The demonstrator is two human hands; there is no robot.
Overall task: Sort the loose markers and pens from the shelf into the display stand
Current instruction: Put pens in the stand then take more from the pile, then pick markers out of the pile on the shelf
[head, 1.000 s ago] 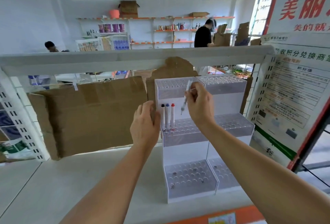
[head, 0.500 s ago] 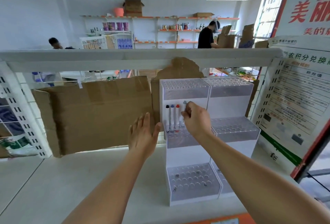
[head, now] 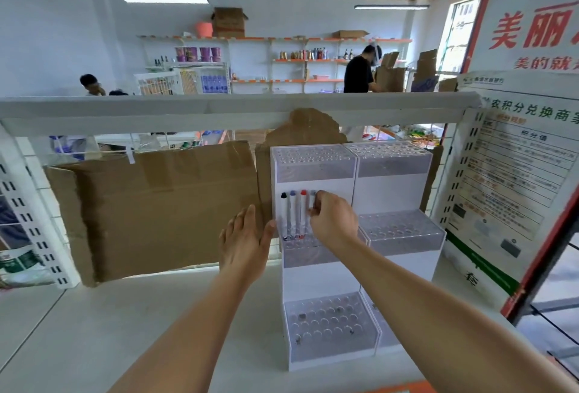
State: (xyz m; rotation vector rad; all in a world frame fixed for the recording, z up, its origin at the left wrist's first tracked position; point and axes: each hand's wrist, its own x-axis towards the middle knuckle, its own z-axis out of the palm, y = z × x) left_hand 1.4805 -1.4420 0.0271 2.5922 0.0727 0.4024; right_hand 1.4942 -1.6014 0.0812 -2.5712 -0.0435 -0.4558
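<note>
white-barrelled marker [head: 312,204], a second ago held high before the top tier, now stands in the middle tier of the display stand [head: 316,270] beside three capped ones [head: 294,215], right hand [head: 333,218] still pinching it. left hand [head: 246,243] has slid off the stand's side, fingers spread flat. likely four seated. bare white shelf [head: 78,330], cardboard [head: 156,204] behind, stockroom shelving beyond.

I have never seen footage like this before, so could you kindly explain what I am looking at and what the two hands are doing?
This is one wide-angle camera worn on a person's head, looking forward and down, so the two bare arms are the wearer's own. On a white shelf stands a white tiered display stand with rows of holes. Three markers, capped black, blue and red, stand in its middle tier. The right hand pinches a fourth marker beside them. The left hand is open beside the stand.
</note>
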